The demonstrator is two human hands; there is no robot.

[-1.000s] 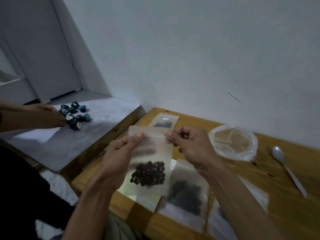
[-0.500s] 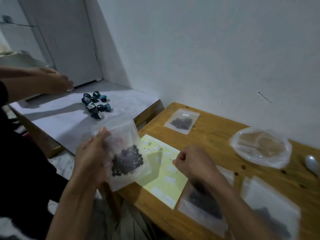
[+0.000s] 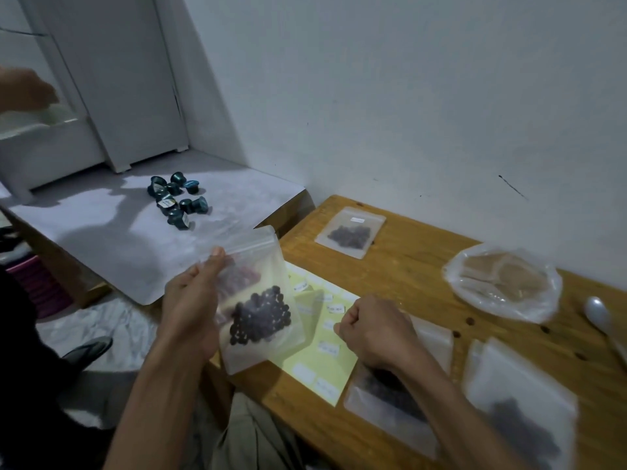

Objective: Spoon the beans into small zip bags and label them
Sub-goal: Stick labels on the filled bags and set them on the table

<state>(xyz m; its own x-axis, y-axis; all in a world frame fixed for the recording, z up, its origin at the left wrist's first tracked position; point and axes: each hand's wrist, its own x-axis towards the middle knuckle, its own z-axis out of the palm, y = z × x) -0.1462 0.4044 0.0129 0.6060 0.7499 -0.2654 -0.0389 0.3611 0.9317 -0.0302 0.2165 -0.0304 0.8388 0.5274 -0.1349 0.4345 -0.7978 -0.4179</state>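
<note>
My left hand (image 3: 190, 310) holds a frosted zip bag of dark beans (image 3: 261, 310) upright, off the left edge of the wooden table (image 3: 417, 266). My right hand (image 3: 373, 329) is curled into a fist over the yellow label sheet (image 3: 322, 351), fingertips at a small white label; whether it pinches one I cannot tell. A labelled bag of beans (image 3: 351, 235) lies at the table's far left. Two more bean bags (image 3: 386, 401) (image 3: 519, 415) lie near the front, partly under my right forearm. A white spoon (image 3: 599, 315) rests at the right edge.
A clear plastic bag of empty zip bags (image 3: 505, 283) sits at the back right. A lower grey surface (image 3: 112, 239) to the left carries several teal capsules (image 3: 176, 198). Another person's hand (image 3: 23, 93) shows at the far left.
My hands have parted from the bag's top; the left hand carried the bag left and down, the right hand dropped onto the label sheet. The view swung left. The other person's hand rose.
</note>
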